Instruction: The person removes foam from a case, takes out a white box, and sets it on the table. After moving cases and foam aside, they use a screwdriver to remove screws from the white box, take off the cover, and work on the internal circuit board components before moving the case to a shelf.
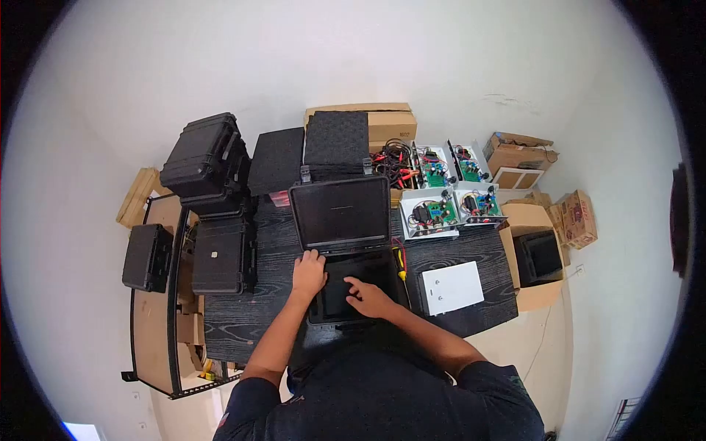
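The case (340, 213) is black and hard-sided, and it stands open on the dark, wood-grained worktop (273, 257), directly in front of the person. Its lid is tipped back, with two latches at the far edge and a dark, flat lining framed by a raised rim. The base holds a smooth, dark panel (334, 283).

The left grip (309, 273) lies over the case's left side, near the hinge, with its fingers bent and close together; whether they clasp the edge cannot be told. The right grip (370, 300) is over the panel, right of the left grip, its index finger reaching out and the thumb apart from it, with nothing held. Whether that fingertip touches the panel is unclear. The lid rises beyond both grips.

Just right of the case is a yellow-handled tool (401, 275); farther right lies a white box (452, 288). Dark foam (337, 140) is piled behind the lid.
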`<state>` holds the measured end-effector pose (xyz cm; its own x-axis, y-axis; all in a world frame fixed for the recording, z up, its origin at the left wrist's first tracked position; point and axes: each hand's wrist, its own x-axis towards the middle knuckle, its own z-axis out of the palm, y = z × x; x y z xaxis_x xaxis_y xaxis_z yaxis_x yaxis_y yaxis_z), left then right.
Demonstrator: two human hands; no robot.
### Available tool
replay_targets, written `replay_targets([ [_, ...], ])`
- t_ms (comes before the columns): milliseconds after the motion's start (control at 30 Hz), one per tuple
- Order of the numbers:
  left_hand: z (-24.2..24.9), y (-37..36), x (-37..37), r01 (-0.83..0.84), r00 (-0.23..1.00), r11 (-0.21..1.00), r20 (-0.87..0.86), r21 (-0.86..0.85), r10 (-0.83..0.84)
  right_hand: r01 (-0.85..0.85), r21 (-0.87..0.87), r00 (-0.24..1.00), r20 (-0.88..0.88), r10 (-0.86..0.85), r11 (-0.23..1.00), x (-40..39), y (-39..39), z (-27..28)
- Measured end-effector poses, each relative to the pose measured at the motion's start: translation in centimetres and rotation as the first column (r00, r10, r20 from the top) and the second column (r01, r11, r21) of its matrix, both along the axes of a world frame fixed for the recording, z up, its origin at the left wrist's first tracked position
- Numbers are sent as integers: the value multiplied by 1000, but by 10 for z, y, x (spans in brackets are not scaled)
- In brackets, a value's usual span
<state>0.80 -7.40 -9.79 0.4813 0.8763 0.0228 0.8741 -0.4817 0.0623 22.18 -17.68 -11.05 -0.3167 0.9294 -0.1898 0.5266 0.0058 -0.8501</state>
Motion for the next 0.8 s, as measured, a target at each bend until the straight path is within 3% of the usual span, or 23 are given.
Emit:
replay_targets([
  [133, 2, 2, -5, 109, 994, 993, -15, 54, -109, 38, 25, 993, 110, -40, 999, -9, 5, -11],
  [233, 26, 4, -5, 139, 985, 987, 95, 80, -147, 75, -89, 992, 112, -64, 993, -7, 13, 10],
  [333, 76, -2, 4, 80, 938, 997, 338, -6, -73, 155, 151, 986, 43, -164, 976, -8, 16, 26],
  [367, 93, -6, 9, 56, 903, 997, 429, -57, -26, 166, 164, 986, -29, -163, 973, -8, 17, 38],
  [533, 161, -35, 36, 39, 718, 982, 678, 183, -155, 212, 101, 908, -387, -158, 972, -10, 14, 148],
  [600, 180, -46, 50, 42, 665, 962, 711, 269, -227, 167, 240, 945, -317, -86, 956, -3, 11, 175],
  [667, 187, -48, 58, 197, 519, 958, 807, 207, -281, 186, 465, 968, -236, -81, 866, 9, 6, 193],
  [767, 178, -40, 57, 438, 351, 875, 857, 206, -377, 230, 403, 972, -142, -187, 886, 31, -7, 210],
  [800, 172, -43, 63, 412, 243, 885, 910, 217, -337, 278, 314, 961, -95, -261, 908, 39, -13, 226],
])
